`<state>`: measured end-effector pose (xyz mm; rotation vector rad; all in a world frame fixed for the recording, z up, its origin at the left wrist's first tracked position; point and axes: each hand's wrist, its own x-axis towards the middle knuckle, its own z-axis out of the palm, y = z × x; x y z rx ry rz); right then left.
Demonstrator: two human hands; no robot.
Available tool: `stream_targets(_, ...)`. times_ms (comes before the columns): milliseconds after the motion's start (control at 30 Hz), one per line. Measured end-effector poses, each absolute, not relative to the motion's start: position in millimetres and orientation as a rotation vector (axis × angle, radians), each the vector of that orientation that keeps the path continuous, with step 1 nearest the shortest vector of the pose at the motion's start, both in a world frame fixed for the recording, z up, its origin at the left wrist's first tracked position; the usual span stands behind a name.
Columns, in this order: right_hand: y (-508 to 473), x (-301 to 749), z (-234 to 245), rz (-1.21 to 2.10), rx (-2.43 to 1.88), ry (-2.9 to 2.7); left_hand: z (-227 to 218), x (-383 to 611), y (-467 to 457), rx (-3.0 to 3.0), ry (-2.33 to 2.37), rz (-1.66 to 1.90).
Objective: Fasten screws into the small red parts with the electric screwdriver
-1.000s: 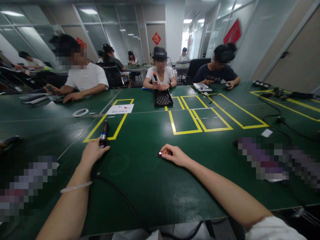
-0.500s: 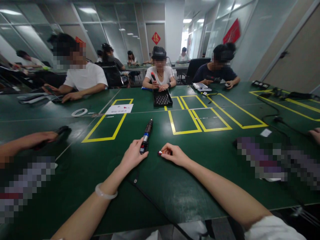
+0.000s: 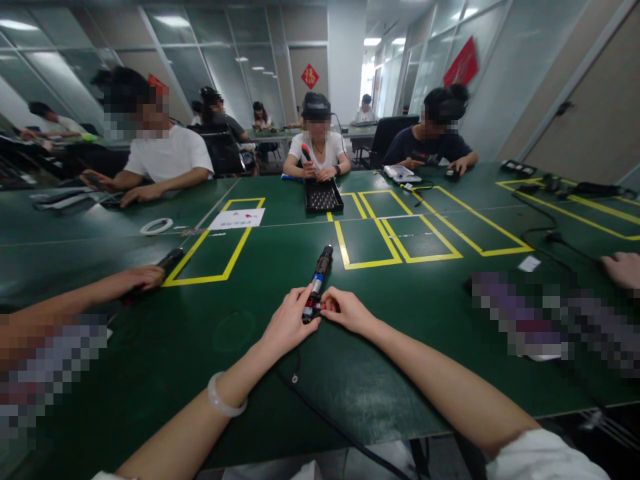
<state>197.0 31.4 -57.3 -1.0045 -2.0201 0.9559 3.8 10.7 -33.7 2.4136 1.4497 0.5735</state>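
Note:
My left hand (image 3: pixel 293 319) is wrapped around the rear part of an electric screwdriver (image 3: pixel 320 273), black with a blue and silver band. Its thin tip points away from me, toward the far side of the table. Close against the tool's right side, my right hand (image 3: pixel 346 309) pinches a small red and orange part (image 3: pixel 321 307). That part meets the tool near its rear end; whether it is joined to it cannot be made out, as fingers cover much of it. A black cord (image 3: pixel 325 410) with a small ring-like end (image 3: pixel 295 379) lies below my hands.
Yellow tape outlines (image 3: pixel 373 265) mark the green table (image 3: pixel 400 367). A co-worker opposite sits behind a black tray (image 3: pixel 324 198) of small pieces. At left, another person's hand (image 3: pixel 145 279) holds a dark tool. A printed sheet (image 3: pixel 237 219) and white ring (image 3: pixel 156 227) lie beyond.
My left hand has brought the electric screwdriver rightward and slightly nearer to me, up against the small part in my right hand. The neighbour's hand at left has moved right with its tool.

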Motion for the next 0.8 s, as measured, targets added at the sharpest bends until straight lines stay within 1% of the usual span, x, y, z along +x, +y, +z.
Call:
stream_targets(267,29,198,-56,0.905,-0.909,-2.087,-32,4,8,2.504,1.514,0.537)
stream_targets(500,26,199,-52,0.678,-0.922,-2.16,-30,8,12,2.557,1.65,0.456)
stream_targets(800,25,201,-51,0.712,-0.893,-2.188,-29,7,21,2.612,1.718,0.4)
